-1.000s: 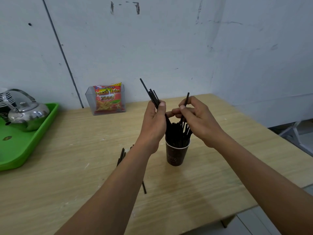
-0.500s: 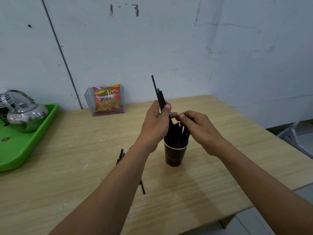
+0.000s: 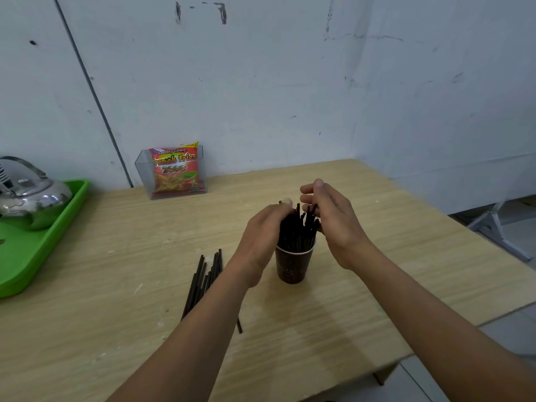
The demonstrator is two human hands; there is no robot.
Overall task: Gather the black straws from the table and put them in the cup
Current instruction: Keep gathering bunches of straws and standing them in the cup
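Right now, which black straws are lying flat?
The loose bunch on the table, left of the cup; the other straws stand upright inside it.

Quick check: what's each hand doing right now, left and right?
Left hand: fingers curled round the black plastic straws standing in the brown paper cup.
Right hand: open, fingers relaxed beside the straw tops, holding nothing.

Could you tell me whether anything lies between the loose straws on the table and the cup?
No object does: bare table separates the loose straws from the cup. Only the left forearm crosses above them, and the cup's mouth is crowded with straws.
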